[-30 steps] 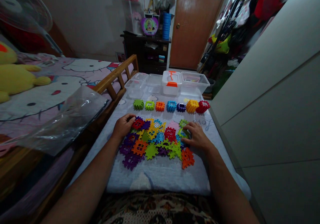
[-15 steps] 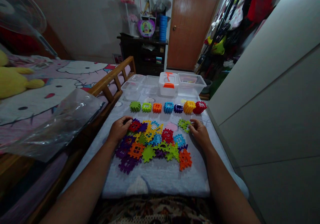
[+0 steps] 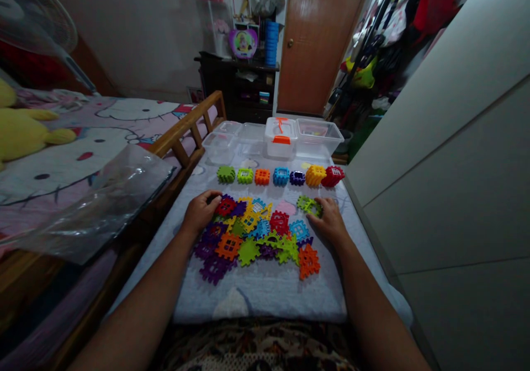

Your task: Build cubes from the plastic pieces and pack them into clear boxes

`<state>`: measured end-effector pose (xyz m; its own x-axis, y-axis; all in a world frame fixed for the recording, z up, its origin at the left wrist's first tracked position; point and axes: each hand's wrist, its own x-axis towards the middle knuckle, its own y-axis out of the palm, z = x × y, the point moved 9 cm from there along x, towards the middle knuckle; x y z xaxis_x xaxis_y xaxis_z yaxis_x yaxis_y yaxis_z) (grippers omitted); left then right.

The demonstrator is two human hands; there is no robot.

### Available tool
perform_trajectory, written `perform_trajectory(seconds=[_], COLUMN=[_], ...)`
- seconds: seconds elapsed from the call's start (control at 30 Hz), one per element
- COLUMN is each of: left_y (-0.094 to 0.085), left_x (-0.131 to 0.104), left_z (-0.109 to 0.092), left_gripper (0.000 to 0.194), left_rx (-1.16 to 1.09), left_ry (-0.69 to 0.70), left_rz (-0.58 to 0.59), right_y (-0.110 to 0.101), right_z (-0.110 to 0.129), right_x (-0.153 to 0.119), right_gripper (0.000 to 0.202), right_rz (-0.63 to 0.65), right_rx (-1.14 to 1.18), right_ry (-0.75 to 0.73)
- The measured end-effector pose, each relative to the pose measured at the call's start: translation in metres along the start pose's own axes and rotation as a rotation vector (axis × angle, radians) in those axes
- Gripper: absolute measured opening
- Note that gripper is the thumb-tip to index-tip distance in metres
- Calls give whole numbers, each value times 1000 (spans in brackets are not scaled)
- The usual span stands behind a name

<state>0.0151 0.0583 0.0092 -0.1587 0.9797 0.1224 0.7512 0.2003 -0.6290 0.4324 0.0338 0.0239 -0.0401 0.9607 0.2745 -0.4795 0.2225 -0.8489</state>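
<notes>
My right hand [image 3: 329, 219] is closed around the near right side of lime-green toothed building plates [image 3: 307, 204], its thumb below and fingers above; how many plates are there is hard to tell. At the left edge of the loose pile, my left hand [image 3: 202, 210] rests with fingers loosely bent and apart, fingertips beside a red windowed plate [image 3: 226, 206]. Between the hands lie mixed plates, among them an orange plate [image 3: 228, 246], a plain green plate [image 3: 249, 252], a dark red plate [image 3: 280, 223] and a light blue plate [image 3: 298, 229].
Behind the pile runs a row of colour-sorted stacks, from a green stack [image 3: 226, 174] to a red stack [image 3: 332, 176]. Clear plastic boxes [image 3: 318, 136] and a lidded box with orange clips [image 3: 281, 139] stand farther back. A wooden bed rail [image 3: 186, 123] borders the left.
My right hand has moved slightly inward, and its thumb and fingers now reach farther around the lime-green plates. The left hand stays at the pile's edge. The view has shifted slightly.
</notes>
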Motion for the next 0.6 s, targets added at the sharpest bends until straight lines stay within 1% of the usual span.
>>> perform_trajectory(seconds=[0.13, 0.23, 0.33, 0.43, 0.53, 0.6], left_y=[0, 1, 0, 0, 0, -1], left_x=[1, 1, 0, 0, -1, -1], left_z=[-2, -3, -5, -7, -8, -9], left_gripper=[43, 43, 41, 40, 39, 38], left_rx=[-12, -33, -52, -58, -61, -64], left_ry=[20, 29, 46, 57, 60, 61], left_rz=[1, 8, 3, 1, -4, -7], right_y=[-8, -12, -13, -9, 2, 17], right_z=[7, 27, 55, 87, 121, 144], right_x=[5, 15, 29, 47, 70, 88], right_gripper=[48, 47, 49, 49, 48, 49], right_rz=[-44, -24, 8, 31, 58, 96], right_rx=[146, 173, 149, 123, 103, 49], right_ry=[-33, -103, -195, -286, -362, -377])
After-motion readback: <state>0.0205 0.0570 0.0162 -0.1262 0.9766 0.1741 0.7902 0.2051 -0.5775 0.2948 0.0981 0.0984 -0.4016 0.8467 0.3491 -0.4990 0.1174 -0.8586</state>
